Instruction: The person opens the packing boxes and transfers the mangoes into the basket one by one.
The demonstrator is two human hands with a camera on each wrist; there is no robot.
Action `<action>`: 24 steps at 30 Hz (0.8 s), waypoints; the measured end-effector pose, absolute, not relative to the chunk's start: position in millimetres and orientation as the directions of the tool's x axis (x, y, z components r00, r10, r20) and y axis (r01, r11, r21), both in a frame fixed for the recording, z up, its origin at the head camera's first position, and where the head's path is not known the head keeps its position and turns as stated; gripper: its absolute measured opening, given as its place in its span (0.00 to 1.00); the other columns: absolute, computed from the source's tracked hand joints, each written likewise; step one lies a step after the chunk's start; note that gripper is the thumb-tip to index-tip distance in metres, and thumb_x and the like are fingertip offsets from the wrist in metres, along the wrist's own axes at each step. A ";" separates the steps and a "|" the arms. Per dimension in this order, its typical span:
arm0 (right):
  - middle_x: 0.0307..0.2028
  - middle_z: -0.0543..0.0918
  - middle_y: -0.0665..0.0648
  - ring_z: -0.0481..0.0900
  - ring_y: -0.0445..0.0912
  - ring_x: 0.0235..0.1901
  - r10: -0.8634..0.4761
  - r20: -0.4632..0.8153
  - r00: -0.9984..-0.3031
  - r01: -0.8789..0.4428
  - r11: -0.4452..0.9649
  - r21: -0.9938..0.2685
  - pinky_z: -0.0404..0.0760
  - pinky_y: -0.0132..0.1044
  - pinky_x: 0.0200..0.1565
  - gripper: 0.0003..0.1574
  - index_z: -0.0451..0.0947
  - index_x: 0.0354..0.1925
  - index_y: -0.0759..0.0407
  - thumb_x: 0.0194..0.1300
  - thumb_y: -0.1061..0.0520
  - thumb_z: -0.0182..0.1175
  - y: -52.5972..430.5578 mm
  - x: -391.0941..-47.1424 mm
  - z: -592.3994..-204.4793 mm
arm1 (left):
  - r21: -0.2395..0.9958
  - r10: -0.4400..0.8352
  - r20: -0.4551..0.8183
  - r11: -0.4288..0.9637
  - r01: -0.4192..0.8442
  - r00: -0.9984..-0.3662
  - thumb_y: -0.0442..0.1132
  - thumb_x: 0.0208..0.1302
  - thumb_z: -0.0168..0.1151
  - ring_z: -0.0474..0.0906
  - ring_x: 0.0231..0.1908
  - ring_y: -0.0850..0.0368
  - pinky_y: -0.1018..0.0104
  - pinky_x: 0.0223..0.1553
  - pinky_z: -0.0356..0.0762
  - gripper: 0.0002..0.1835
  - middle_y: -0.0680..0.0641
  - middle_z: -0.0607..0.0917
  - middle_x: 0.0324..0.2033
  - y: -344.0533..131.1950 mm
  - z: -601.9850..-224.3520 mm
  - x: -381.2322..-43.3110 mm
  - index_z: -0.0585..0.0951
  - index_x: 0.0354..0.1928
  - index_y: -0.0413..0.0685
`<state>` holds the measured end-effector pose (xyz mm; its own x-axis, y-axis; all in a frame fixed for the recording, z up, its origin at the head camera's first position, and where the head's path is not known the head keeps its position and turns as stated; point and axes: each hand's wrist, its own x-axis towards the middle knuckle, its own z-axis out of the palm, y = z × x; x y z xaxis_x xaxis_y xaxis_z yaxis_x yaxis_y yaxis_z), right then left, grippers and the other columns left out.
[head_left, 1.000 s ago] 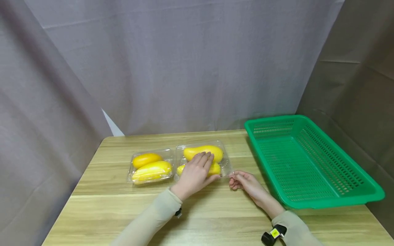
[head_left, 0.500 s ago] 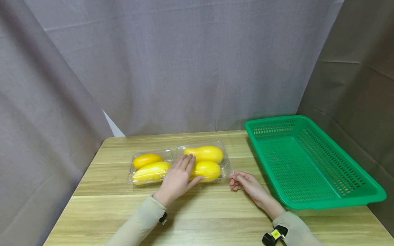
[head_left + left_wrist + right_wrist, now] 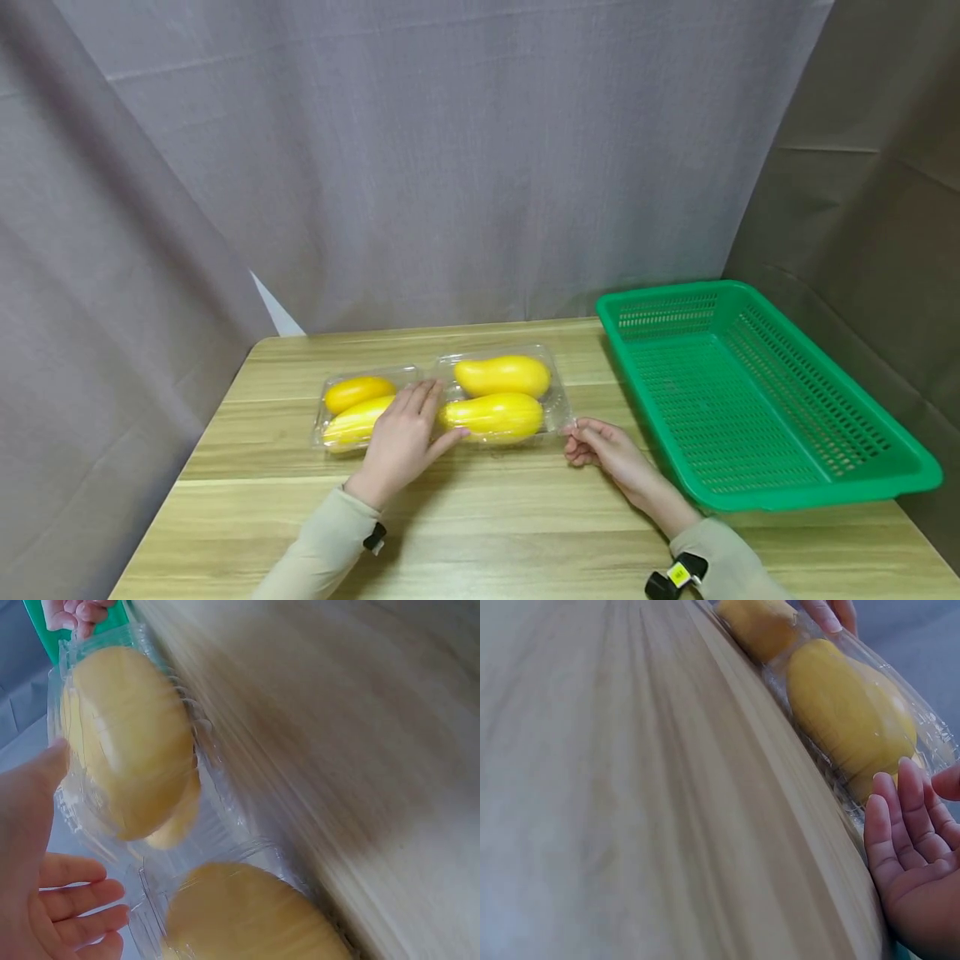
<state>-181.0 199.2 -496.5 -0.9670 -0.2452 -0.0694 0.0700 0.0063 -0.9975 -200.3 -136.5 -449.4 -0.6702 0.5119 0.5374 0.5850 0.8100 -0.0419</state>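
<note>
Two clear plastic boxes stand side by side on the table. The right box (image 3: 557,402) holds two elongated yellow fruits, one of them a squash-shaped yellow fruit (image 3: 502,376). In the left box (image 3: 408,377) lie an orange-yellow oval fruit (image 3: 359,392) and a longer yellow fruit (image 3: 354,426), partly covered by my left hand (image 3: 401,437). That hand spreads its straight fingers over the join between the boxes, its thumb by the right box's near side. My right hand (image 3: 611,457) pinches the near right corner of the right box between thumb and forefinger.
A large green plastic basket (image 3: 697,492) with slotted walls stands at the right, close beside my right hand. The wooden table (image 3: 480,533) ends at a grey curtain (image 3: 420,167) behind the boxes.
My left hand has slid left from over the right box to the join between the boxes, uncovering the fruits there. The right hand keeps its pinch; the right box has shifted slightly right.
</note>
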 end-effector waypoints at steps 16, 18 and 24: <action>0.32 0.82 0.53 0.82 0.41 0.33 -0.182 -0.077 -0.980 0.076 0.011 -0.997 0.85 0.32 0.40 0.23 0.70 0.55 0.83 0.79 0.61 0.45 211.4 -176.8 -496.1 | 0.100 0.396 0.540 0.846 0.524 -0.743 0.61 0.63 0.67 0.84 0.49 0.42 0.53 0.41 0.87 0.37 0.35 0.85 0.51 -124.5 -448.2 -191.2 0.81 0.56 0.31; 0.33 0.82 0.54 0.81 0.41 0.33 -0.178 -0.079 -0.981 0.079 0.005 -0.997 0.85 0.32 0.39 0.23 0.70 0.55 0.83 0.79 0.61 0.45 211.7 -176.4 -496.2 | 0.107 0.389 0.534 0.849 0.517 -0.750 0.60 0.63 0.67 0.84 0.49 0.42 0.52 0.40 0.87 0.37 0.35 0.85 0.50 -121.8 -446.0 -190.1 0.81 0.56 0.30; 0.32 0.81 0.54 0.81 0.41 0.32 -0.168 -0.075 -0.983 0.080 -0.026 -0.996 0.85 0.32 0.39 0.23 0.70 0.55 0.84 0.79 0.61 0.45 211.7 -174.2 -496.6 | 0.201 0.348 0.485 0.848 0.490 -0.802 0.57 0.66 0.66 0.84 0.47 0.40 0.54 0.33 0.87 0.40 0.31 0.82 0.52 -112.3 -440.3 -185.1 0.72 0.65 0.28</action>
